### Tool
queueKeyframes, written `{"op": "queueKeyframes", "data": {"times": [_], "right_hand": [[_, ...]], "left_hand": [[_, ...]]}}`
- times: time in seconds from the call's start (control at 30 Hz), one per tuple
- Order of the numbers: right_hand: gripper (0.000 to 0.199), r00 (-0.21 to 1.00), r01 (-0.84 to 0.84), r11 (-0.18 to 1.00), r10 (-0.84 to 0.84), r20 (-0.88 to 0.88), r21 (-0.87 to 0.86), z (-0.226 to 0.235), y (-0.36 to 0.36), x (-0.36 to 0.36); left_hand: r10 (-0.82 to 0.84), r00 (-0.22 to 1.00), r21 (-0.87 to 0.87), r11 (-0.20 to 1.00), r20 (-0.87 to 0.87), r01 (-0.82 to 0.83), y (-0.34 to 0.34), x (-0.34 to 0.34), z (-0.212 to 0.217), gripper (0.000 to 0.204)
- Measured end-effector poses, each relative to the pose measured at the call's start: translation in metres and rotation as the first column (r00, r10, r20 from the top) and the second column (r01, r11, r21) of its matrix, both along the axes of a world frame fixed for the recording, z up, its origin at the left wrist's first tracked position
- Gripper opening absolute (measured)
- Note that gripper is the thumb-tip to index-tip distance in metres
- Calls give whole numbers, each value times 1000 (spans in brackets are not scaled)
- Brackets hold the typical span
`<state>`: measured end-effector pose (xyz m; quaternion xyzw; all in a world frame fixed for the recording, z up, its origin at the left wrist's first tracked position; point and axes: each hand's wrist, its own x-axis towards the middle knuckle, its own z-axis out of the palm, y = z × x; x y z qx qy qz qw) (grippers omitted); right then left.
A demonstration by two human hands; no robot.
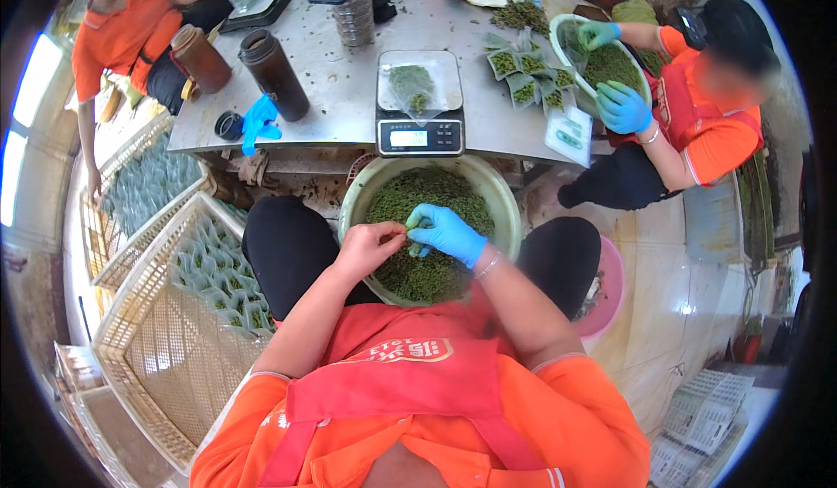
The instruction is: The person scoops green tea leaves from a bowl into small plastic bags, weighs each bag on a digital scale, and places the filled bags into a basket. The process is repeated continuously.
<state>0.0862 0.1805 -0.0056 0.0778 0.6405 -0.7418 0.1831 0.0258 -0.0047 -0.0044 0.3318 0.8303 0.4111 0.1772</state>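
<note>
**Hands meeting over a bowl of green leaves**

The bare left hand [370,246] and the blue-gloved right hand [446,233] are pinching together at the fingertips, closing on a small green clump, over the round pale-green plastic bowl [501,200] of dried green leaves [418,196] resting between the knees, below the grey digital scale [419,105].

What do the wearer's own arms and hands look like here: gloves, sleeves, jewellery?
The left hand is bare, with no glove. The right hand wears a blue disposable glove, with a thin bracelet at the wrist. Both forearms are uncovered; short orange sleeves with pale trim end near the elbows. A red apron covers the chest.
</note>
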Motion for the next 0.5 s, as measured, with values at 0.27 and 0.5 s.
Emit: {"op": "queueKeyframes", "data": {"times": [0.27, 0.5], "right_hand": [[7, 995, 100, 968, -93, 39, -231, 1, -7, 1], [7, 975, 141, 920, -65, 213, -365, -4, -4, 10]], "left_hand": [[-105, 908, -147, 988, -405, 49, 1, -6, 22, 12], [-205, 867, -69, 978, -454, 196, -1, -11, 28, 4]]}}
